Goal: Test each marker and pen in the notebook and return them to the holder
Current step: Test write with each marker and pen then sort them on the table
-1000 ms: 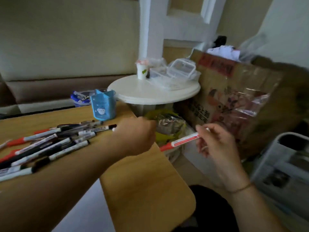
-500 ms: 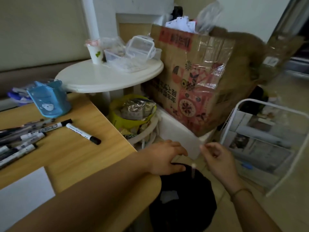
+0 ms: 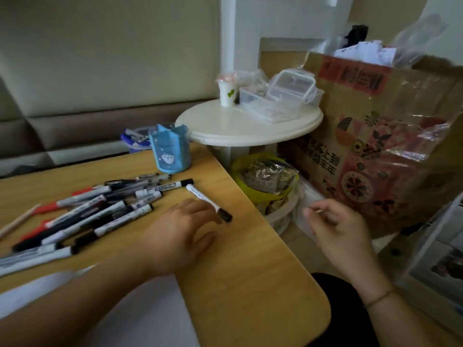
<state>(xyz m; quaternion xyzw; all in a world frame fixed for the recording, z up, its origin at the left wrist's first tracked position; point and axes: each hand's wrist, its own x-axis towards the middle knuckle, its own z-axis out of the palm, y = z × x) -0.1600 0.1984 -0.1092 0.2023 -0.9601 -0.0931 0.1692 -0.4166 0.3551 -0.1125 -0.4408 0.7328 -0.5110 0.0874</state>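
The left hand (image 3: 184,234) lies palm-down on the wooden desk (image 3: 250,271), fingers extended and slightly spread, with the fingertips touching the white barrel of a black-capped marker (image 3: 209,202) that lies apart from the others, angled from upper left to lower right near the desk's right edge. The fingers are straight and do not close around the marker. The right hand (image 3: 335,226) hangs in the air beyond the right edge of the desk, fingers loosely curled, thumb and forefinger close together; whether anything small sits between them cannot be determined because of blur. A thin bracelet (image 3: 380,298) circles the right wrist. A loose pile of markers and pens (image 3: 100,209), with black and red caps, lies fanned across the left part of the desk, just left of the left hand. The blue pen holder (image 3: 171,151) stands upright at the far edge of the desk, behind the pile. A white notebook page (image 3: 140,316) lies at the near edge, partly under the left forearm. To the right of the desk stand a round white side table (image 3: 250,128) carrying clear plastic containers (image 3: 283,96) and a paper cup (image 3: 228,92), and a printed cardboard box (image 3: 380,136).
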